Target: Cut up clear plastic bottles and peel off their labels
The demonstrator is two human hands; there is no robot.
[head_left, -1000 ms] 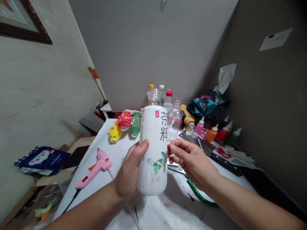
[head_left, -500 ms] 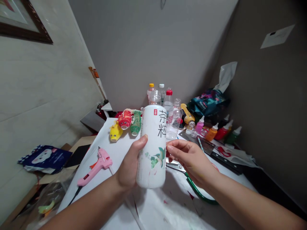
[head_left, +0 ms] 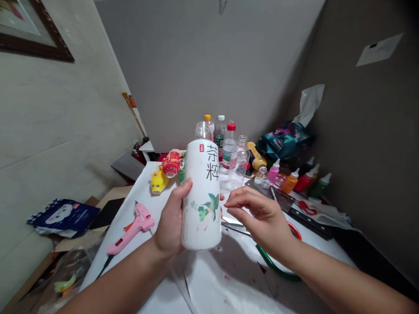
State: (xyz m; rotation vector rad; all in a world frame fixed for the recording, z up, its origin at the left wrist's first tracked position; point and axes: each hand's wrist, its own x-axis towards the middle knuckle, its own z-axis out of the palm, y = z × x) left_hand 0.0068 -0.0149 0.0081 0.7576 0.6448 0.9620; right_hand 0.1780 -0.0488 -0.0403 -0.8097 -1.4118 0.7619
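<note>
left hand [head_left: 170, 222] grasping white bottle [head_left: 201, 196] over bench [head_left: 157, 279], right hand [head_left: 265, 218] just right of it, grip unclear

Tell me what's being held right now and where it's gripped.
The left hand holds a white bottle around the side of its body, about mid-height. The right hand seems to hold nothing.

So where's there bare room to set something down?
The white sheet is bare between the glue gun, yellow figure and left hand. Another patch, dotted with scraps, lies between the left forearm and green scissor handle. Crowded: the back, with clear bottles; the right, with squeeze bottles and a knife.
</note>
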